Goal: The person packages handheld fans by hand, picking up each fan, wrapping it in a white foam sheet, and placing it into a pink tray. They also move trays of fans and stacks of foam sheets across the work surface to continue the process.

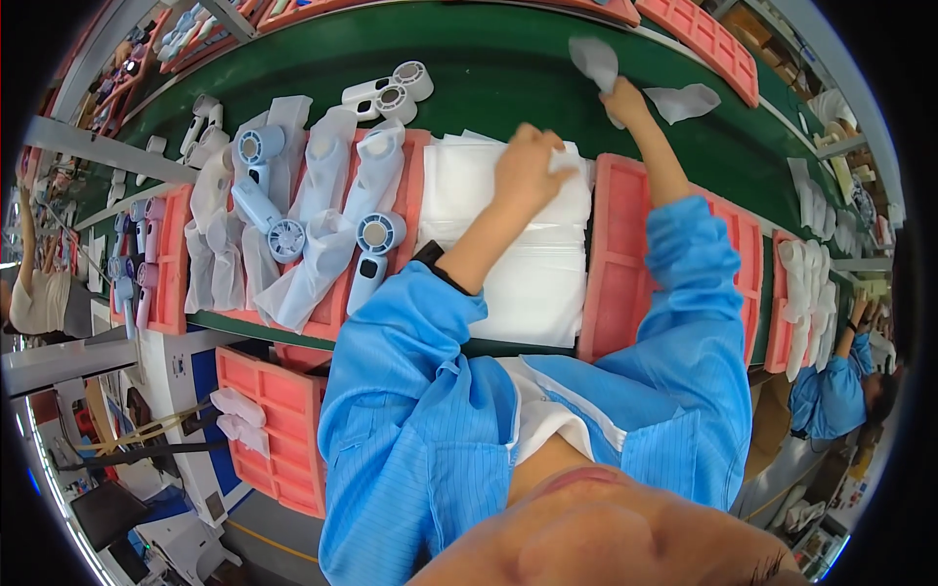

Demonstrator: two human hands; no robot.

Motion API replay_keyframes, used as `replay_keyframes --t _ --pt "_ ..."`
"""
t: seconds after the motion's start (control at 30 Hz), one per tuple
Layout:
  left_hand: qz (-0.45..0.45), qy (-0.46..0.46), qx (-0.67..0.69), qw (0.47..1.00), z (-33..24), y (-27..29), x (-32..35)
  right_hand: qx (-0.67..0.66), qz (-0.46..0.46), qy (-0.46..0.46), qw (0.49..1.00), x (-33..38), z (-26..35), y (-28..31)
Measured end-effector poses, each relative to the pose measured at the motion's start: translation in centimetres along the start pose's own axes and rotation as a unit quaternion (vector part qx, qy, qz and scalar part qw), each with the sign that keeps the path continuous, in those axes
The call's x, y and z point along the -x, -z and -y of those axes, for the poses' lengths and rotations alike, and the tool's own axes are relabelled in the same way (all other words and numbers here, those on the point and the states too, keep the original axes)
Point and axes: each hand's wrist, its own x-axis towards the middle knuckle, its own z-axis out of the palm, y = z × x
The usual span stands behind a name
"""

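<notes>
Projecting from the clamped fingers of the right hand (629, 104), one translucent pouch (593, 61) points toward the far edge of the worktop (489, 59), its long axis slanting slightly left. One second pouch (682, 102) lies just right of that hand, roughly along the same edge. The left hand (528, 174), thumb and fingers apart, is over one stack of white sleeves (528, 288), contact uncertain.

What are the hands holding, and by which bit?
The right hand holds a translucent white pouch by its near end. The left hand is over the stacked white bags; I can't tell whether it holds one.
</notes>
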Motion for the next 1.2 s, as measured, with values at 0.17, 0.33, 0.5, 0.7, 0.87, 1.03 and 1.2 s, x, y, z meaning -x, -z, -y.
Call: replay_keyframes --t 0.17,0.33,0.5,0.7,0.87,1.03,1.2 --pt "0.028 -0.018 -0.052 0.998 2.7 -1.5 2.6 0.161 -0.059 0.114 0.979 1.7 12.1 0.0" --pt "-0.018 0.037 -0.024 0.999 1.4 -3.8 3.3 -0.26 0.103 0.265 0.923 -1.0 20.7 -8.3" --pt "-0.078 0.096 0.037 0.992 2.7 -4.2 3.2 -0.316 0.249 0.259 0.878 -0.9 24.3 -8.0" --pt "-0.041 0.115 0.203 0.972 3.2 -1.0 2.3 -0.29 0.026 0.255 0.922 2.7 17.8 3.0" --pt "-0.032 0.21 0.37 0.905 1.2 1.1 1.6 -0.402 0.037 0.24 0.883 9.9 4.9 16.2" --pt "-0.075 0.22 0.427 0.874 -0.6 3.6 2.1 -0.324 0.106 0.246 0.907 14.1 5.1 15.4" --pt "-0.144 0.09 0.44 0.882 -4.4 4.7 2.1 -0.307 0.11 0.341 0.882 15.8 9.8 12.2"
